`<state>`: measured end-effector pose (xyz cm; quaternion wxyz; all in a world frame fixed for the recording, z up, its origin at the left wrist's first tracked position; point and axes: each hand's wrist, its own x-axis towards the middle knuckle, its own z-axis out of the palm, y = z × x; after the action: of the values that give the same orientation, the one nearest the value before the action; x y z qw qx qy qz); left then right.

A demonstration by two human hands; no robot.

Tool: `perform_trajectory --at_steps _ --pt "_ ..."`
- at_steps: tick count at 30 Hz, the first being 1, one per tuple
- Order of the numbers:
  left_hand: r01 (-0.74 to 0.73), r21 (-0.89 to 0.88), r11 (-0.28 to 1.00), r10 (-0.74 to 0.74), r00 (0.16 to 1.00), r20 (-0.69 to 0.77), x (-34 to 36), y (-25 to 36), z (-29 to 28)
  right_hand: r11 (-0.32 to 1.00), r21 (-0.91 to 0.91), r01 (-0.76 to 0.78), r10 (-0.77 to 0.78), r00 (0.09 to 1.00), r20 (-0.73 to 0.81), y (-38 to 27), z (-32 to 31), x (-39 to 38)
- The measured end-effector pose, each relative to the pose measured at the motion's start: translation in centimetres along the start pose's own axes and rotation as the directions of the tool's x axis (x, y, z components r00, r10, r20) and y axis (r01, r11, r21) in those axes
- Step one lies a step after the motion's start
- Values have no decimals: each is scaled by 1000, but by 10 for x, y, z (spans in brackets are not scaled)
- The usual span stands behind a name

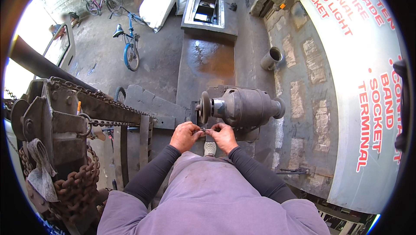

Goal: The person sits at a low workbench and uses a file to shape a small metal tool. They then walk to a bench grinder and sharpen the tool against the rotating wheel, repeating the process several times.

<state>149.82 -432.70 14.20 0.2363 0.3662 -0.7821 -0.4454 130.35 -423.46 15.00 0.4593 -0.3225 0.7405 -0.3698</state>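
Note:
My left hand [186, 136] and my right hand [224, 138] meet in front of me, fingertips pinched together. Between them is a small, thin dark piece [204, 130], too small to name more exactly; both hands grip it. Just beyond the fingers stands a bench grinder [247, 106], with a grinding wheel [204, 107] on its left end. The piece looks apart from the wheel, on the near side of it. Below the hands one light-coloured shoe [210, 148] shows.
A steel frame [65, 124] with rusty chains [78, 185] and a grey rag [41, 170] stands close on my left. Farther off are a blue bicycle [131, 46], a metal sink [204, 7] and an upright pipe [271, 58]. A printed banner [346, 105] hangs at right.

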Motion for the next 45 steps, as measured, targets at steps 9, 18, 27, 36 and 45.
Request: perform_trajectory --at_steps 9,18,27,36,45 --pt "62 58 996 -65 997 52 11 -8 5 997 -78 -2 -5 996 -90 12 6 8" --pt "84 112 990 -98 986 132 23 -8 -2 997 -75 -8 -3 989 -146 15 11 14" --pt "74 92 993 -84 991 109 27 -13 1 998 -64 -15 5 988 -152 18 10 19" --pt "82 93 992 -93 988 120 30 -12 0 996 -83 -17 5 989 -145 14 9 20" --pt "-138 203 969 137 990 18 4 -7 -11 998 -31 -61 61 998 18 -12 0 5"
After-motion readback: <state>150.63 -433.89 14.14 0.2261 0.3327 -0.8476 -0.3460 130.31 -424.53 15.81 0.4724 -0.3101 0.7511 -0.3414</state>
